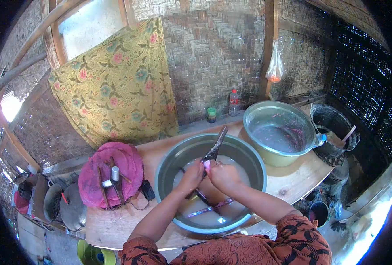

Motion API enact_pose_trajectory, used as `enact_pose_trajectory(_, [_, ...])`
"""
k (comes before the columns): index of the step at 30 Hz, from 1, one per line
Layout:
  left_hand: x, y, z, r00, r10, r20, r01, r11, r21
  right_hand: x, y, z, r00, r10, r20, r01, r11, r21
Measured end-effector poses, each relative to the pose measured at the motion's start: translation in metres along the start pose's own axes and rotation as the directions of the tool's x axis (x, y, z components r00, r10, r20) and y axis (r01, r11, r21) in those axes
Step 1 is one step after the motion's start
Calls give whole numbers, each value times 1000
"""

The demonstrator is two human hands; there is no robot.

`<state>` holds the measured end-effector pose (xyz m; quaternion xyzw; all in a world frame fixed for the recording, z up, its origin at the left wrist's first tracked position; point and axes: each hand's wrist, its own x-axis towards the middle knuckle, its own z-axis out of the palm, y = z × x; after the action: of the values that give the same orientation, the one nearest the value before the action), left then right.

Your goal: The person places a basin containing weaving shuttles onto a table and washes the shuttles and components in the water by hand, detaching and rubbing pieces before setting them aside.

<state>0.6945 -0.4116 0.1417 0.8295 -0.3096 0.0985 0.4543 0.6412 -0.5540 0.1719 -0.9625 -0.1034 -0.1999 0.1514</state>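
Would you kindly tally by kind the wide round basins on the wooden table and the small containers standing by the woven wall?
Wide round basins: 2 (grey basin, pale green basin)
Clear red-capped bottle: 1
Green-lidded jar: 1
Total: 4

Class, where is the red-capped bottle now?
In the head view, the bottle stands right of centre by the woven wall, between a small jar and the pale green basin.

Your dark wooden tool [214, 148] slants up toward the counter's [289, 181] far edge, a small lilac piece [207, 164] against it, above the wide gray basin [159, 176] reaching near the front edge.
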Motion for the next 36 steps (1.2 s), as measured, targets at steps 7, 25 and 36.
enact_pose_trajectory(7, [15, 5, -6, 946, -286, 151, 267, 955, 130, -6, -9, -2, 993, -118, 2, 118, 993, -2])
enact_pose_trajectory(25, [1, -64, 18, 962, -215, 170, 254, 934, -253, -4, -21, 4, 941, -219, 259, 231, 973, -20])
enact_pose_trajectory(36, [-3, -56, 0, 459, -554, 695, 866, 102, -490, 44, 130, 159, 710, 375, 596, -703, 344, 622])
